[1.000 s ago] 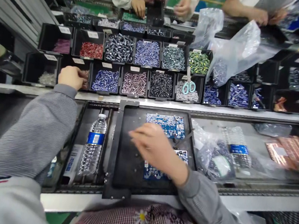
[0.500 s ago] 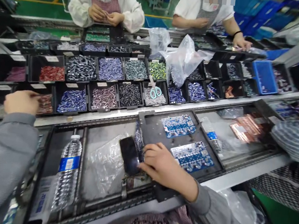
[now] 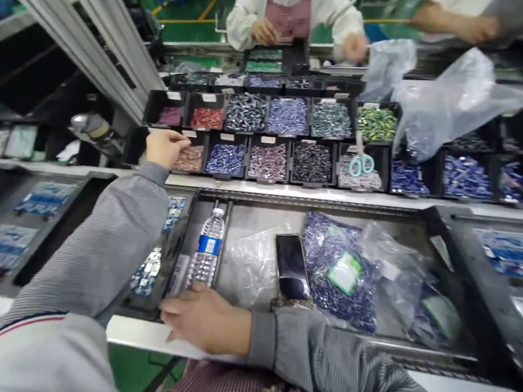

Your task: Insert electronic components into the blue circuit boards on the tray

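At a black bin (image 3: 198,141) of small, brownish pieces (image 3: 190,158) the left hand (image 3: 164,148) is nearly closed, and the blurred right hand (image 3: 208,319), loosely spread, is beside a ribbed, transparent bottle (image 3: 208,246) lying lengthwise, cap (image 3: 218,212) forward, but what they hold I cannot tell

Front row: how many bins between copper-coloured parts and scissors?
3, right of the left hand: blue parts nearest, pinkish parts next, black parts farthest; none looks hidden.
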`<state>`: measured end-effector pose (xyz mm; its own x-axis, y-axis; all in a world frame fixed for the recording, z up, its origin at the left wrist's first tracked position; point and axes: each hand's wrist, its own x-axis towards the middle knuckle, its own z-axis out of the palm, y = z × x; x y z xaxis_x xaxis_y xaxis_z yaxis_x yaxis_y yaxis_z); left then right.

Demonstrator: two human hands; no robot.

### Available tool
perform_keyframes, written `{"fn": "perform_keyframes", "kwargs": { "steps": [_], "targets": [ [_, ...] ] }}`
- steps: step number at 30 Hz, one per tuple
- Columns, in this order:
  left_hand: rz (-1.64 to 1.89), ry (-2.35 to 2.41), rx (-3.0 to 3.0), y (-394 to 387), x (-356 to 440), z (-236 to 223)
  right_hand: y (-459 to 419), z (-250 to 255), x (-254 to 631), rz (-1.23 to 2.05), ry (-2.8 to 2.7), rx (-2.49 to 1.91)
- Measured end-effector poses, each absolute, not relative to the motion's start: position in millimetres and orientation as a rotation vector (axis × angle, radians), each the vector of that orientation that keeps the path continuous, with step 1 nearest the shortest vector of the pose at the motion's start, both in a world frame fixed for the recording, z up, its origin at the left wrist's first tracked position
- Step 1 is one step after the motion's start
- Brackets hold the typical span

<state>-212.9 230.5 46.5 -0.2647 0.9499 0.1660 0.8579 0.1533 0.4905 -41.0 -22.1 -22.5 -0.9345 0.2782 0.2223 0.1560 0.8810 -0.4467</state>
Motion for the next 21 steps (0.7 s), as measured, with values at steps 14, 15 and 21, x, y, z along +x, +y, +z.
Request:
{"fn": "perform_keyframes", "kwargs": {
  "steps": [14,15,21],
  "targets": [
    [0.934,1.485,1.195,145,-180,46,-20,-13,-33,0.430,-2.700,-0.293],
    [0.894,1.455,1.189,137,-175,43,-21,-10,-17,0.421,-2.697,-0.332],
    [0.633,1.251,1.201,90,-124,21,-8,-7,103,0.551,-2.265,-1.073]
  ]
}}
